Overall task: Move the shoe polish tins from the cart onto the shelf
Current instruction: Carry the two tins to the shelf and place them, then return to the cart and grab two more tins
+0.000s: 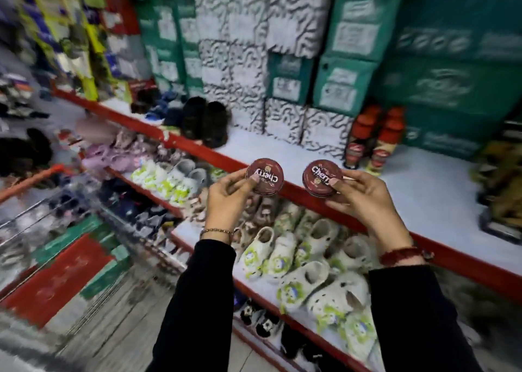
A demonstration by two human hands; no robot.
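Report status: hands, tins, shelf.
Left hand holds one tin; right hand holds the other tin. Both tins at the shelf edge, not yet placed. Bare shelf ahead.

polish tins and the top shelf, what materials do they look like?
Left tin and right tin: probably thin printed metal, glossy maroon lids with rolled rims. Shelf: pale matte board, likely laminate, fronted by a red painted edge, seemingly metal, chipped at one spot. Motion blur limits certainty.

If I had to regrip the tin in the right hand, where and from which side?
Pinch the right tin across its thin rim, coming from its right, as the right hand does now. It is a flat round disc tilted lid-forward, so opposite rim edges are the only narrow span.
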